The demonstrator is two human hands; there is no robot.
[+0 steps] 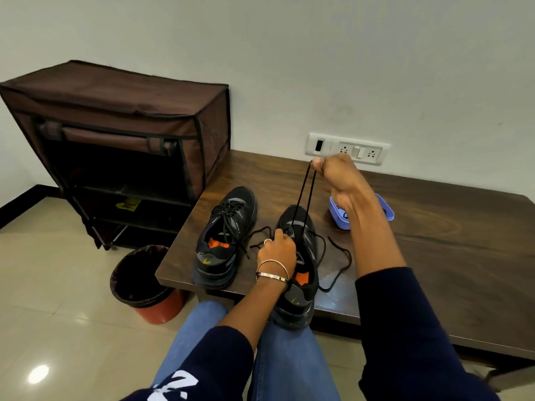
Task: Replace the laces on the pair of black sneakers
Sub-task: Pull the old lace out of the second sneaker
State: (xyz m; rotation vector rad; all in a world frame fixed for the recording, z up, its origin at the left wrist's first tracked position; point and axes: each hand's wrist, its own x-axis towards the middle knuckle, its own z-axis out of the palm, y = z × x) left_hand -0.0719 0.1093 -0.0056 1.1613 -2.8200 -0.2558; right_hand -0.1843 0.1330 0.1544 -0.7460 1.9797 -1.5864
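Sneaker at six o'clock, heel overhanging the table, looks light and firm enough for the left hand gripping its tongue, while the right hand at twelve o'clock pinches the limp, thin lace taut.

The room was evenly and softly lit. A bright glare spot was reflected on the glossy beige floor tiles, well left of the dark wooden table. The straight edges were bowed by wide-angle distortion; the raised right hand was slightly blurred.
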